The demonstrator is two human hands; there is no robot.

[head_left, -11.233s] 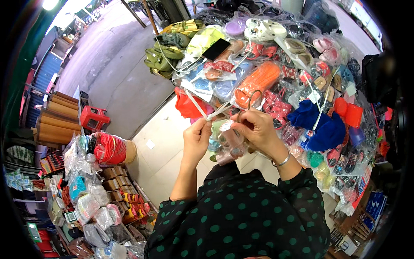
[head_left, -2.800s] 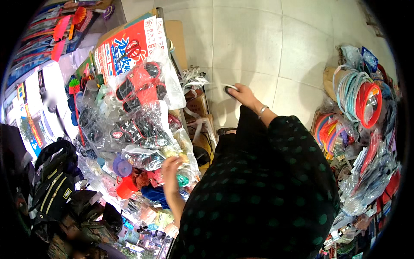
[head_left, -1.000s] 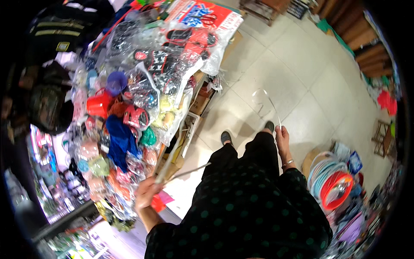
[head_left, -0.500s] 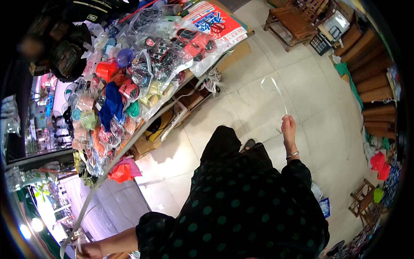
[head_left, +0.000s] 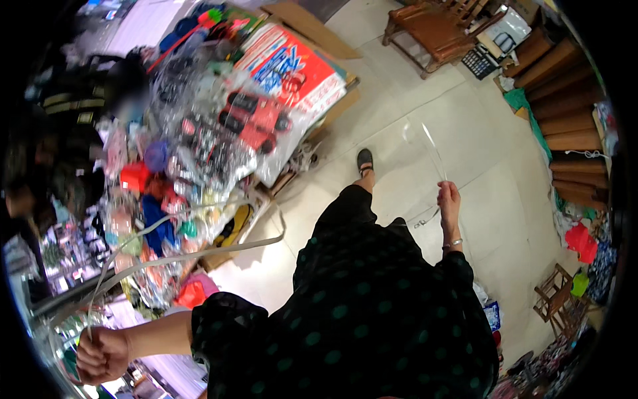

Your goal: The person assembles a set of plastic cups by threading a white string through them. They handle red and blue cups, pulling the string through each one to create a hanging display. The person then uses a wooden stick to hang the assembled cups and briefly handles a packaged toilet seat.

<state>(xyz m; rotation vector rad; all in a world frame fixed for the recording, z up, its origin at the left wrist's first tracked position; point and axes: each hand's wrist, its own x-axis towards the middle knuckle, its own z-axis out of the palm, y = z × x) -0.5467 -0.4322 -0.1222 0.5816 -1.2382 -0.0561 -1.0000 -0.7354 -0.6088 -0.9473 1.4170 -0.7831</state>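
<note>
At the lower left, my left hand [head_left: 103,356] is closed on a long pale flat strap [head_left: 219,249], which runs right in a loose loop beside the goods stall and back. Out over the tiled floor, my right hand [head_left: 449,198] pinches a thin shiny translucent strip [head_left: 430,141]; the strip sticks up beyond the fingers and curls at its tip. A small piece with a thin tail hangs below the fingers, too small to make out. A bracelet sits on my right wrist.
A table heaped with bagged toys [head_left: 256,123] and a red printed carton sheet [head_left: 292,70] fills the left. Beyond stand a wooden chair [head_left: 432,33] and a black basket [head_left: 480,61]. Brown rolls [head_left: 577,136] line the right, above a small wooden stool [head_left: 553,292]. Another person is at far left.
My left hand has come up and left into fuller view. The strap has gone from a long diagonal to a slack loop. The stall has shifted left in view, and a shoe has stepped forward.
</note>
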